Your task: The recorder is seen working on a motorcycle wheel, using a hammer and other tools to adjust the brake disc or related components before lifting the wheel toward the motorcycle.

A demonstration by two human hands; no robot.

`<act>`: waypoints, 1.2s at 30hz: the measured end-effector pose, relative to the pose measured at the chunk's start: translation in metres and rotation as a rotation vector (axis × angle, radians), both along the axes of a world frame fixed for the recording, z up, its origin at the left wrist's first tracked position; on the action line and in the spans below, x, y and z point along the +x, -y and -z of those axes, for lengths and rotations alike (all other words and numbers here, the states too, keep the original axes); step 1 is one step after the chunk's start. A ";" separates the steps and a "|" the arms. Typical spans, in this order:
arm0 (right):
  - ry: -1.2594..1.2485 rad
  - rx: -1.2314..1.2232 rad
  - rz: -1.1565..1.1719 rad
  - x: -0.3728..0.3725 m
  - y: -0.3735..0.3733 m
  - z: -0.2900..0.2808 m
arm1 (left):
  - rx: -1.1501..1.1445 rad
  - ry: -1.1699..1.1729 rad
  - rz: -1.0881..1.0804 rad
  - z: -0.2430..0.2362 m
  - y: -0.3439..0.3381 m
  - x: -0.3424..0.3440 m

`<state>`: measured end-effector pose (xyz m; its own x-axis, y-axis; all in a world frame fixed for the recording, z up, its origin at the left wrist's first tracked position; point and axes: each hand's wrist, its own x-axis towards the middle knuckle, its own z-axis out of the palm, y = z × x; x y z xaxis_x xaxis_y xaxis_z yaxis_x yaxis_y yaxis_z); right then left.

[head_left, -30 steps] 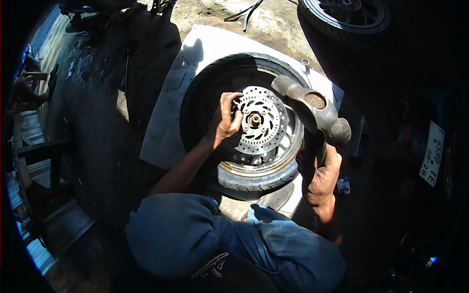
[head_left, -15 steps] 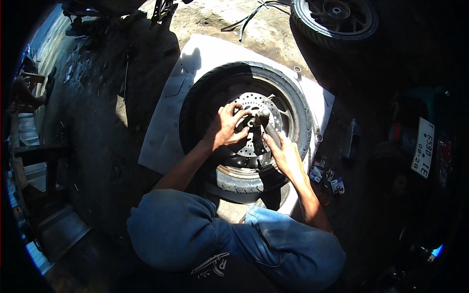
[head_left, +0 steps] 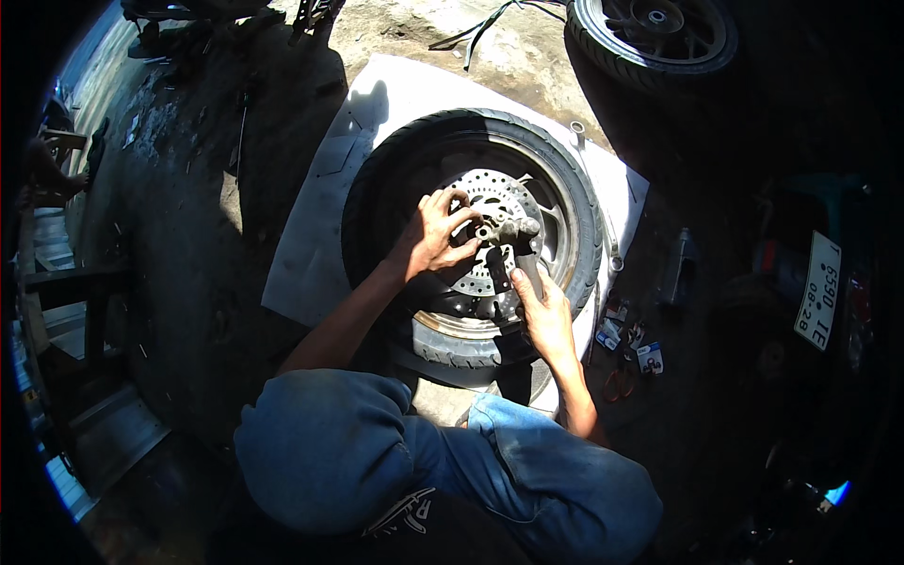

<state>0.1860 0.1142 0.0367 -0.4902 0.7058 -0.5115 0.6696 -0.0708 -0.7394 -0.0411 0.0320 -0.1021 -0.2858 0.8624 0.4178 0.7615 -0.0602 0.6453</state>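
A wheel with a black tyre (head_left: 574,198) lies flat on a white board (head_left: 301,254), its perforated brake disc (head_left: 480,179) facing up. My left hand (head_left: 433,235) is at the central hub, fingers curled around something I cannot make out between thumb and fingertips. My right hand (head_left: 546,315) grips the handle of a metal hammer (head_left: 523,231), whose head is down at the hub beside my left fingertips. The hammer hides part of the hub and disc.
Another wheel (head_left: 659,28) lies at upper right, rubber strips (head_left: 471,38) beside it. A long wrench (head_left: 617,259) lies along the board's right edge, near small packets (head_left: 650,358), a bottle (head_left: 678,264) and a white plate (head_left: 817,287). Someone's bare foot (head_left: 71,179) shows far left.
A second ago the hammer was raised close to the camera at the right; it has come down onto the hub with my right hand. My left hand has stayed around the hub.
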 end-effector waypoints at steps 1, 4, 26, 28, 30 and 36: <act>0.005 -0.053 0.008 0.000 0.001 0.000 | -0.006 0.023 0.013 0.000 0.000 0.000; -0.016 0.173 -0.004 0.001 0.000 -0.002 | -0.038 0.009 0.047 -0.006 0.000 0.002; 0.059 0.075 -0.128 -0.002 -0.008 0.017 | -0.031 0.090 -0.073 -0.001 0.004 0.005; -0.141 -0.003 -0.024 0.008 -0.004 -0.007 | -0.053 0.112 -0.088 -0.007 -0.001 0.009; -0.270 -0.202 0.135 0.033 0.003 0.003 | -0.091 0.100 -0.123 -0.015 -0.011 0.009; -0.502 -0.493 0.470 0.066 0.016 0.002 | -0.263 -0.279 0.361 -0.066 -0.085 0.004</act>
<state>0.2523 0.0986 0.0343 -0.4523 0.6464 -0.6145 0.0905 -0.6522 -0.7526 -0.0370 0.1172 -0.0357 0.1406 0.9712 0.1921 0.8672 -0.2145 0.4494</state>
